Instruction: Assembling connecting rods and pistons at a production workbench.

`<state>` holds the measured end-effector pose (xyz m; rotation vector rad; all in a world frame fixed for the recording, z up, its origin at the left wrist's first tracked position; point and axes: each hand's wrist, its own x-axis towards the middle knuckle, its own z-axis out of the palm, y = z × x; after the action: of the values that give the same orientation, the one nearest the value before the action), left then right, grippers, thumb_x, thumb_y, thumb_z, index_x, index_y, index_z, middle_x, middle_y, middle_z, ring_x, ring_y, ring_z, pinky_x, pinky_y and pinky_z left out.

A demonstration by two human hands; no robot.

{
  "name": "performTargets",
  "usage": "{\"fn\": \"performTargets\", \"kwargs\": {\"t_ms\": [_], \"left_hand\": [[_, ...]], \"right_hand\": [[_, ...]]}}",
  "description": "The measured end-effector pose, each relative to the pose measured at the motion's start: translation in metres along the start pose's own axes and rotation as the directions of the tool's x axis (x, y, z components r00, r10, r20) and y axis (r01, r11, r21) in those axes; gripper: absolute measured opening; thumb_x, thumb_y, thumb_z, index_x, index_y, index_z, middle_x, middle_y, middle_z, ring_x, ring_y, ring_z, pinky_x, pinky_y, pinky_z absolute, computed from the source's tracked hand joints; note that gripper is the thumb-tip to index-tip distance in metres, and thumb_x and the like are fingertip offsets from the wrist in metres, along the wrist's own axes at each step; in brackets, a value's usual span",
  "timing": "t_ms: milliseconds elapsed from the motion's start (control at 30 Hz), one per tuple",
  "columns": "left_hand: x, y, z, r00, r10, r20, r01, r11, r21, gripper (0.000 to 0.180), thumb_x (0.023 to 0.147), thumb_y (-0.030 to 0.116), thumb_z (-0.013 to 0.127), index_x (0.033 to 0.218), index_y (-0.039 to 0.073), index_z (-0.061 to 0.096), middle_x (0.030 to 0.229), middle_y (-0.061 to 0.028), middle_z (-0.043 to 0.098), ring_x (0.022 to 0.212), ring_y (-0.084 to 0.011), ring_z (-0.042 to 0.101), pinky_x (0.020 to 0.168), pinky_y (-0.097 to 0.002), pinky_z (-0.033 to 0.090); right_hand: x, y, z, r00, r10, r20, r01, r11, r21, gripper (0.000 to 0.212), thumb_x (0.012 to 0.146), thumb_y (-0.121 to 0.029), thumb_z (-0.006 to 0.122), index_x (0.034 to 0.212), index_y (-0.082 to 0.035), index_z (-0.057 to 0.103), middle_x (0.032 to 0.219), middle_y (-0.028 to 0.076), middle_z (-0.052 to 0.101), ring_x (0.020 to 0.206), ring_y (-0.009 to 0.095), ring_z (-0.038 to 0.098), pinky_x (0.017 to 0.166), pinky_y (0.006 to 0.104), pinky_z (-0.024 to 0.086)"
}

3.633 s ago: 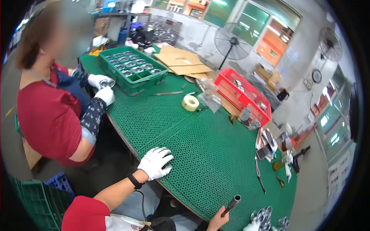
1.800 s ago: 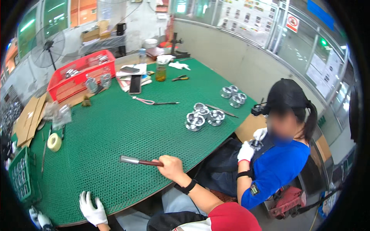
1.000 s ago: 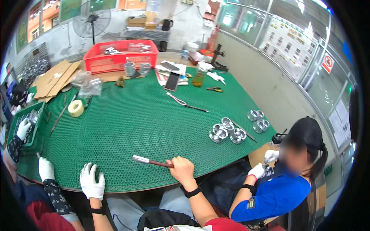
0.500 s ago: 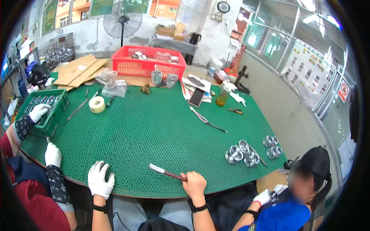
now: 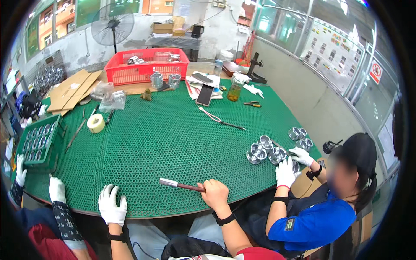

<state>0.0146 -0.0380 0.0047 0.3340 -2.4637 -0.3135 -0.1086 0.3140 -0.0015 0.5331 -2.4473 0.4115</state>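
Note:
My bare right hand (image 5: pixel 215 193) is closed around the dark red-brown handle of a rod-shaped tool (image 5: pixel 182 185). Its silver metal end points left, just above or on the green mat; which one I cannot tell. In a white glove, my left hand (image 5: pixel 112 203) rests on the green mat (image 5: pixel 173 147) near the front edge, fingers spread, holding nothing. At the right, a co-worker's two gloved hands (image 5: pixel 286 172) are at a cluster of round silver metal parts (image 5: pixel 258 152). Another co-worker's gloved hand (image 5: pixel 56 189) is on the mat at my left, with something thin by its fingers.
A green crate (image 5: pixel 55 149) of round metal parts stands at the left. Tape (image 5: pixel 95 123), a phone (image 5: pixel 204 95), a corded thin tool (image 5: pixel 232 125), pliers (image 5: pixel 252 104) and a bottle (image 5: pixel 234 92) lie or stand farther off. A red basket (image 5: pixel 147 73) is at the back.
The right co-worker's hands have come up from the lap to the metal parts. The left co-worker's far hand has left the crate's contents. The view has shifted; my grip is unchanged.

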Motion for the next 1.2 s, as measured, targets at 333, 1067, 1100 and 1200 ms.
{"fn": "performTargets", "kwargs": {"t_ms": [333,1067,1100,1200], "left_hand": [[-0.002,-0.012,0.008,0.998,0.001,0.061,-0.004,0.999,0.053,0.040,0.088,0.014,0.072,0.126,0.005,0.066,0.140,-0.0147,0.060,0.128,-0.0347,0.057,0.110,-0.0447,0.044],[0.017,0.012,-0.011,1.000,-0.019,0.012,0.019,1.000,-0.017,0.037,0.075,0.022,0.076,0.110,0.010,0.069,0.122,-0.0117,0.066,0.121,-0.0355,0.060,0.104,-0.0480,0.047],[0.015,0.009,-0.012,0.999,-0.031,0.007,0.031,0.999,-0.017,0.038,0.075,0.022,0.075,0.110,0.010,0.069,0.122,-0.0117,0.066,0.121,-0.0353,0.060,0.105,-0.0481,0.047],[0.006,0.000,-0.020,0.998,-0.063,0.021,0.063,0.998,0.018,0.038,0.077,0.025,0.075,0.112,0.011,0.069,0.125,-0.0121,0.066,0.123,-0.0356,0.059,0.106,-0.0486,0.046]], "right_hand": [[0.006,0.003,0.009,0.996,0.014,-0.093,-0.006,0.996,0.089,0.029,0.087,-0.028,0.074,0.070,-0.012,0.056,0.068,0.005,0.055,0.063,0.025,0.060,0.056,0.0396,0.051],[0.003,0.001,-0.002,1.000,0.003,0.030,-0.003,1.000,-0.026,0.034,0.084,-0.029,0.077,0.065,-0.011,0.056,0.068,0.007,0.057,0.063,0.030,0.059,0.057,0.0440,0.047],[0.001,0.000,0.003,0.999,0.012,0.037,-0.010,0.999,-0.043,0.035,0.084,-0.029,0.077,0.065,-0.011,0.055,0.068,0.007,0.056,0.063,0.031,0.059,0.056,0.0449,0.046],[0.004,-0.010,0.011,0.998,-0.018,0.055,0.020,1.000,-0.021,0.036,0.085,-0.031,0.077,0.065,-0.011,0.054,0.068,0.007,0.055,0.064,0.031,0.059,0.056,0.0453,0.046]]}}
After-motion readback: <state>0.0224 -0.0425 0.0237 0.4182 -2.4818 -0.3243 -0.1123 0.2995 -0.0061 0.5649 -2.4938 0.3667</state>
